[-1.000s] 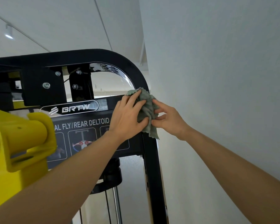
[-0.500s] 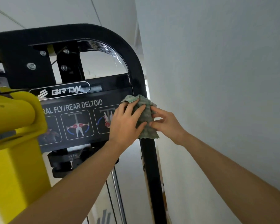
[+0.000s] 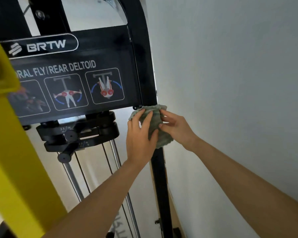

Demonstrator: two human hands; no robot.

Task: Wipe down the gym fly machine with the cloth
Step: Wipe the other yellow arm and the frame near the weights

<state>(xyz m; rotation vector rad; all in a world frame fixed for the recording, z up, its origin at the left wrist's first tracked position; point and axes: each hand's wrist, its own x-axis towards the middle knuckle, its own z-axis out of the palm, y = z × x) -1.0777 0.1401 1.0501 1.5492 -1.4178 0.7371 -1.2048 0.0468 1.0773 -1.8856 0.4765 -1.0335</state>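
Left hand [image 3: 141, 134], fingers and thumb curled round the cloth [image 3: 163, 140], presses it to the black post [image 3: 159, 177] just below the placard [image 3: 72, 83]. Right hand [image 3: 176, 128] pinches the cloth's wall-side edge. Weight plates [image 3: 77, 133] and yellow arm [image 3: 15, 160] stand left, wall [image 3: 230, 83] right.

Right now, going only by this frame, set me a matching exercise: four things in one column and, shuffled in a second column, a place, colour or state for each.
Things:
1. cloth
2. exercise placard
3. big blurred part at the left edge
4. guide rods

Descriptions:
A. black, with white lettering and diagrams
B. shiny metal, below the weight plates
C. gripped by the left hand and right hand against the black upright
D. yellow

Pairs: 1-C, 2-A, 3-D, 4-B
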